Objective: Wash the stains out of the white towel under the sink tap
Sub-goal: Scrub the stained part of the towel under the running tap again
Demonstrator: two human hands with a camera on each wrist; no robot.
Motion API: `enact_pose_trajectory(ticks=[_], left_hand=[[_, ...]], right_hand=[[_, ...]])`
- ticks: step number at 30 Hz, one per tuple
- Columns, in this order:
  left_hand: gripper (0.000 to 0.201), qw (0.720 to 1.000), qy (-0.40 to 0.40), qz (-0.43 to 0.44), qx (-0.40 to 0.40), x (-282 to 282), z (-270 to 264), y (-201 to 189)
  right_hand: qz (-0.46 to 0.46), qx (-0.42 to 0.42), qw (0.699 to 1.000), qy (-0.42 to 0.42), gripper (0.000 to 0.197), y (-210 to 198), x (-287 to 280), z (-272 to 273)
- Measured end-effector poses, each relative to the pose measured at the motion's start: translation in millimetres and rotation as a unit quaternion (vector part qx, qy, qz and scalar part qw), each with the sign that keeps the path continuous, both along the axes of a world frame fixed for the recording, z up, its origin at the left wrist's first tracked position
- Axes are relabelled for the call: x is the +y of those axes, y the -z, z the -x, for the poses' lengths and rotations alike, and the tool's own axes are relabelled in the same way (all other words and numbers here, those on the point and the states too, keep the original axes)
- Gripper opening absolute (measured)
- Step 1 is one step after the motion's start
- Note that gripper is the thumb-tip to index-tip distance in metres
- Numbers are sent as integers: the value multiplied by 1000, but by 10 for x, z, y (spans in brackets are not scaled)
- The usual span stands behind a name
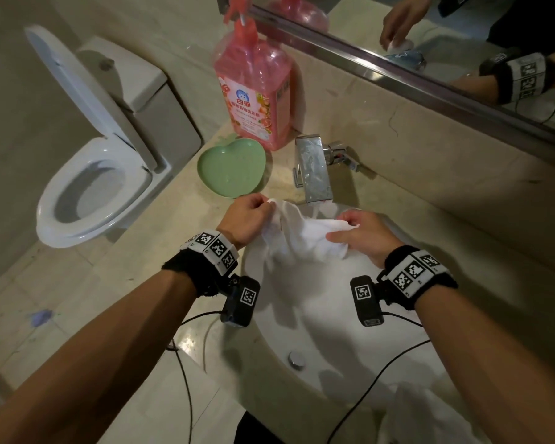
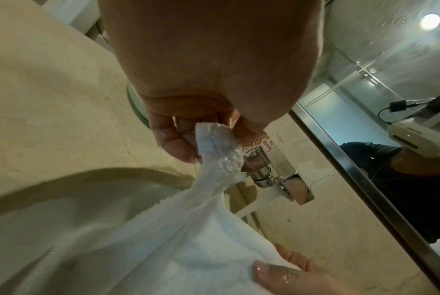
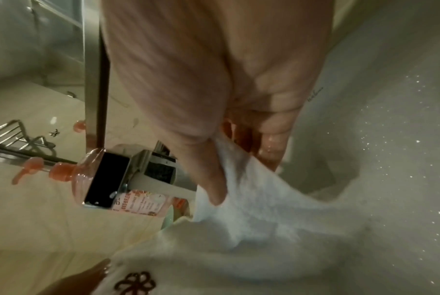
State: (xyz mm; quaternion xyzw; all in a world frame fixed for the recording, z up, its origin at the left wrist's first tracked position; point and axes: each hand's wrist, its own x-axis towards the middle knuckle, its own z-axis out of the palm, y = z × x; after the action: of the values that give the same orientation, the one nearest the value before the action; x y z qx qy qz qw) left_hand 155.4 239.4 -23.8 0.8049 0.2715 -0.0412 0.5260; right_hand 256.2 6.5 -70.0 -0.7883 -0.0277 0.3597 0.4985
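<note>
My left hand [image 1: 247,219] and right hand [image 1: 362,233] pinch the white towel [image 1: 302,238] over the sink [image 1: 318,331]; the green heart dish [image 1: 231,168] sits beside the pink bottle [image 1: 257,88] labelled 白猫.

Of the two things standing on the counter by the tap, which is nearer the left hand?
The green heart-shaped dish, just beyond the left hand; the pink soap bottle stands farther back by the wall.

Both hands [image 1: 245,219] [image 1: 364,233] fwd, fingers [image 2: 175,143] pinched shut.

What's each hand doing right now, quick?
Left hand: pinching one bunched corner of the wet white cloth towel.
Right hand: gripping the towel's other edge.
</note>
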Motion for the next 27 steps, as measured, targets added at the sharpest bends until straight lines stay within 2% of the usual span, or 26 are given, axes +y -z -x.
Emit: enact_pose_trajectory(ticks=[3, 6, 9, 12, 14, 16, 18, 20, 21, 24, 27], left_hand=[[24, 1000, -13, 6, 10, -26, -53, 57], [22, 1000, 11, 6, 27, -87, -93, 126], [24, 996, 68, -22, 53, -239, -150, 188], [21, 995, 75, 3, 69, -418, -256, 255], [16, 995, 52, 33, 77, -495, -314, 281], [14, 993, 20, 86, 75, -536, -343, 290], [13, 989, -13, 128, 72, -553, -359, 289], [11, 983, -47, 159, 77, -563, -363, 286], [10, 981, -53, 170, 81, -571, -363, 281], [7, 988, 8, 124, 90, -551, -366, 248], [18, 992, 62, 42, 106, -468, -362, 256]], right_hand=[[-24, 16, 999, 44, 21, 21, -12, 5], [-23, -25, 996, 79, 13, 34, 24, 31], [-31, -69, 994, 79, 16, -38, 159, 79], [-17, -116, 992, 48, 15, -127, 307, 172], [17, -152, 988, -8, 24, -153, 353, 241], [16, -144, 988, -45, 33, -137, 341, 276], [3, -116, 990, -81, 54, -120, 296, 282], [21, -124, 981, -145, 76, -96, 288, 303], [39, -139, 976, -164, 78, -83, 304, 319], [93, -206, 963, -145, 58, -83, 350, 314], [31, -183, 975, -121, 49, -95, 307, 251]])
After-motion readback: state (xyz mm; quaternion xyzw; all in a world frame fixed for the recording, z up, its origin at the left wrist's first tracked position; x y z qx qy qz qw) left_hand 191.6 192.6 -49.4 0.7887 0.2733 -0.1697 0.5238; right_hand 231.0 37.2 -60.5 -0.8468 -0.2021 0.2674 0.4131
